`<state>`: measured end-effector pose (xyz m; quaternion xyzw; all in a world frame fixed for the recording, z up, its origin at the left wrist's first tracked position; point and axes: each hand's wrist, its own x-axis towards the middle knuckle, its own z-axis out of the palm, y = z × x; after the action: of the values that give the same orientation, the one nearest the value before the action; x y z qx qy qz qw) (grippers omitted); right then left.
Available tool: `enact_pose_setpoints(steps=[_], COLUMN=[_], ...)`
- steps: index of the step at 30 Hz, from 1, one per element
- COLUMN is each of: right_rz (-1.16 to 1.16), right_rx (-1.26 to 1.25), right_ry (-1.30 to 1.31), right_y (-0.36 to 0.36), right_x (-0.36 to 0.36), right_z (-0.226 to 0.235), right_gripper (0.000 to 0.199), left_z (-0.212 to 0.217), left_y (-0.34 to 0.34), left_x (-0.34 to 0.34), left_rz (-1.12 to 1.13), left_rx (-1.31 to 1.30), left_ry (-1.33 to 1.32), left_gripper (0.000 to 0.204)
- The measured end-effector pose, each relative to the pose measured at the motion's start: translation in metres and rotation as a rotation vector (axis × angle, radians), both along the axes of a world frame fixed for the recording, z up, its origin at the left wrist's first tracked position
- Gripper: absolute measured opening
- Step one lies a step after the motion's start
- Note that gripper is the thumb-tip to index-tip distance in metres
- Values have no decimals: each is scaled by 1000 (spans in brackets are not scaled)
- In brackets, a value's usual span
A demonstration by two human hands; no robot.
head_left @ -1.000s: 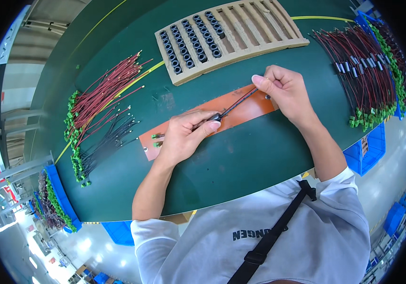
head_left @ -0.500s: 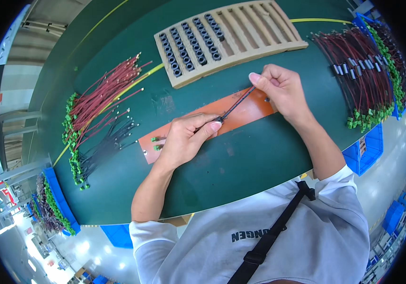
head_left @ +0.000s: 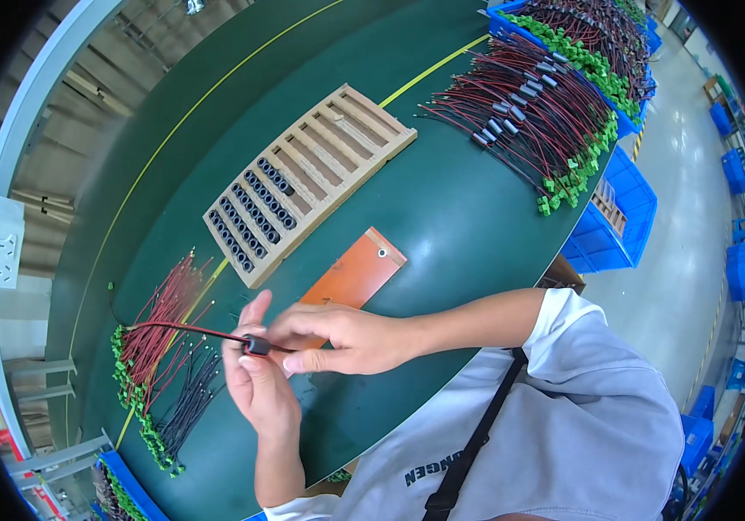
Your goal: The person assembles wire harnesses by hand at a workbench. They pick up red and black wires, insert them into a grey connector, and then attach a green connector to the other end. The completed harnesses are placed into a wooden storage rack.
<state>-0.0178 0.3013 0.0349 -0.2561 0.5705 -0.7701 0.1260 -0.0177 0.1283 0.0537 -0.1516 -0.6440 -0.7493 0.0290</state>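
Here, black ring (head_left: 257,346) (wires (head_left: 194,329) through it), between the hands (head_left: 357,340).

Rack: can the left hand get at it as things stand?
Likely yes: the rack sits just beyond the left hand, no large obstacle between, though that hand holds a black core.

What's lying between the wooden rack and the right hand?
In the head view, the orange strip lies between the wooden rack and the right hand, with green tabletop showing beside it.
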Motion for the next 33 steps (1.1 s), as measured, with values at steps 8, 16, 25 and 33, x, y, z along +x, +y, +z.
enact_pose_setpoints(steps=[8, 16, 25, 33], right_rz=[-90, 14, -375, -1182], right_rx=[286, 552, 1104, 1765], right_ry=[36, 136, -81, 494], right_y=[17, 61, 222, 344], right_x=[7, 15, 30, -2], right_z=[-11, 16, 86, 14], right_gripper=[35, 28, 29, 25], left_z=[-11, -14, -61, -67], left_y=[1, -4, -1, 6], left_x=[6, 1, 9, 8], left_rz=[-46, -41, -37, -84], left_rx=[80, 135, -321, -479], left_ry=[-197, -309, -79, 111], left_gripper=[28, 27, 13, 10])
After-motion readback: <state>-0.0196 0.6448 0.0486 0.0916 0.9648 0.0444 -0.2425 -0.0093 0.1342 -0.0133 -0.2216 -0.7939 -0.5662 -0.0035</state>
